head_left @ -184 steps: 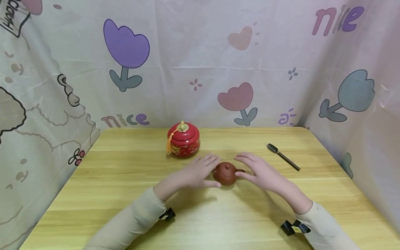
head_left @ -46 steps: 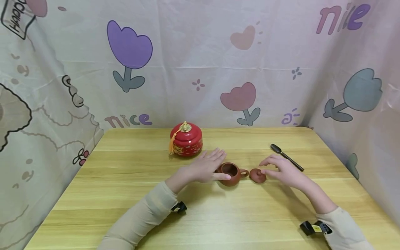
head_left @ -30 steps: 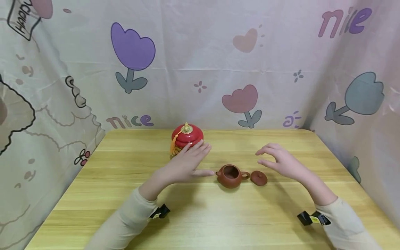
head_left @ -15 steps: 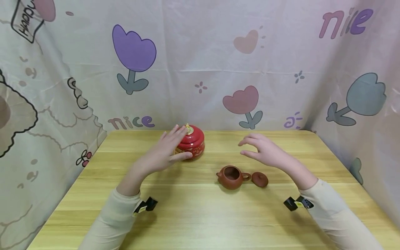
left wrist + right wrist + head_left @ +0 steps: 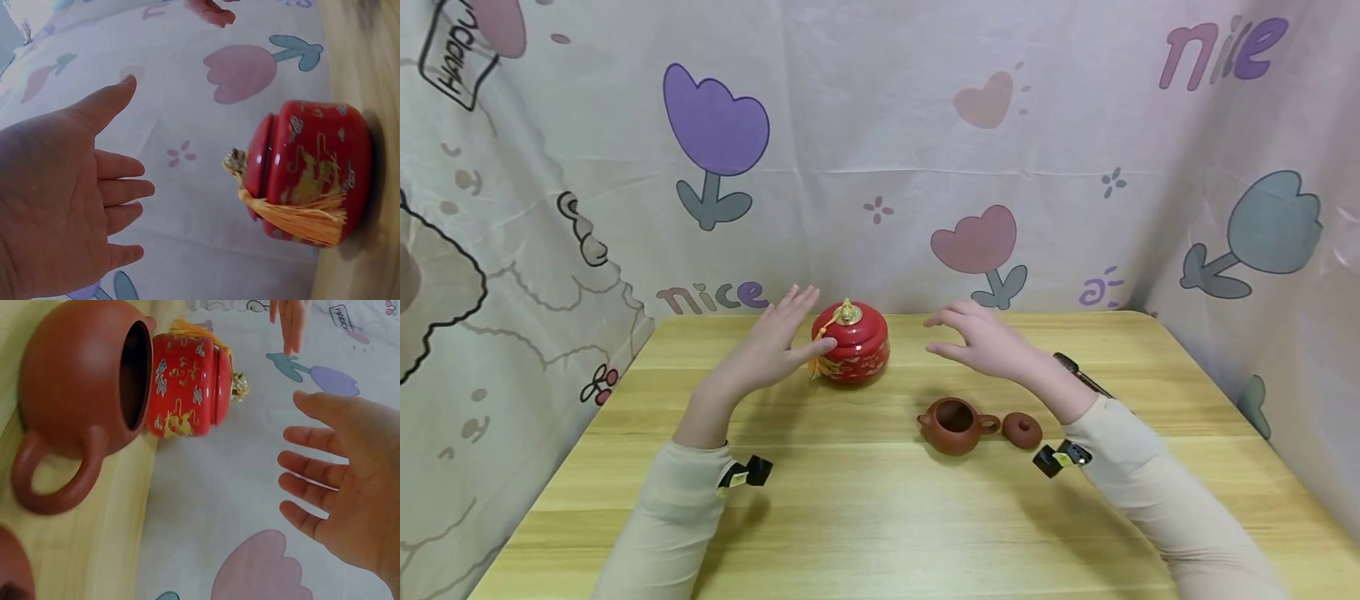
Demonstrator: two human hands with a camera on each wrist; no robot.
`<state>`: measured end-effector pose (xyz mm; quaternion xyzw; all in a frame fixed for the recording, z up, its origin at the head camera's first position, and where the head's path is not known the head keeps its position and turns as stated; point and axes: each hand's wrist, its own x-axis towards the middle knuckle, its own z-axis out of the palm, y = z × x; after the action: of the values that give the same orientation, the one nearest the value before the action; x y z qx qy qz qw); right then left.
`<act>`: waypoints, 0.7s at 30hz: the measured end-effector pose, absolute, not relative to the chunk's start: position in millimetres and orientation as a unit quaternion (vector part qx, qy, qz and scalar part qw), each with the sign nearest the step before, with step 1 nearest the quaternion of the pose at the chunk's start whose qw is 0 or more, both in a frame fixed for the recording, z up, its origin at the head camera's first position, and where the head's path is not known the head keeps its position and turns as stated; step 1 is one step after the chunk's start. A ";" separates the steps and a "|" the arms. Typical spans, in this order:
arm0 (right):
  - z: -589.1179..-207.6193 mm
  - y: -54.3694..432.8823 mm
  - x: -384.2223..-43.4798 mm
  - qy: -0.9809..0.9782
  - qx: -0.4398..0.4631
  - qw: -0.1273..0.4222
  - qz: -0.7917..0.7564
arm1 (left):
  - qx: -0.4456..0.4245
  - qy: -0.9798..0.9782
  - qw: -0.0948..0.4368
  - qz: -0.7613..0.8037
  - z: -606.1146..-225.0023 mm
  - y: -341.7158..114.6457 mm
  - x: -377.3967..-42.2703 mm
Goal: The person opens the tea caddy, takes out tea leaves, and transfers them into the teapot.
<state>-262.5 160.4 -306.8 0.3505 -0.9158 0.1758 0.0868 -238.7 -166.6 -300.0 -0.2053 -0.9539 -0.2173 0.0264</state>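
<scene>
A red lidded jar [image 5: 852, 354] with a gold knob and an orange tassel [image 5: 300, 215] stands at the back of the table. My left hand [image 5: 767, 346] hovers at its left side, fingers spread and holding nothing. To the jar's right my right hand [image 5: 981, 337] is raised in the air, fingers apart, with nothing in it. Below the right hand sits a brown clay teapot [image 5: 951, 429], uncovered, its dark inside showing and its handle to the right. The teapot's lid [image 5: 1022, 430] lies knob up beside that handle.
A black scoop [image 5: 1078, 371] lies at the right, partly hidden behind my right forearm. The wooden table [image 5: 880, 517] backs onto a printed curtain [image 5: 850, 125], which also hangs along both sides.
Earlier the lid came off the teapot and was set down beside it. My left hand has left the teapot for the jar; my right hand has moved from the lid up and left.
</scene>
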 end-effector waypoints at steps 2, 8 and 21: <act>-306.7 153.2 -267.3 -0.919 0.345 0.082 0.173 | -0.202 -0.956 0.032 -0.212 -302.9 -166.7 -244.7; -307.7 131.0 -285.0 -0.929 0.331 0.046 0.161 | -0.184 -0.960 0.043 -0.205 -316.5 -168.3 -262.9; -332.8 91.8 -322.1 -0.950 0.282 -0.055 0.125 | -0.175 -0.962 0.087 -0.191 -340.4 -161.5 -294.2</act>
<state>-322.1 91.8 -332.8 0.2818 -0.9496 0.1254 -0.0553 -294.2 -161.5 -340.4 -0.1746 -0.9620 -0.1907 0.0874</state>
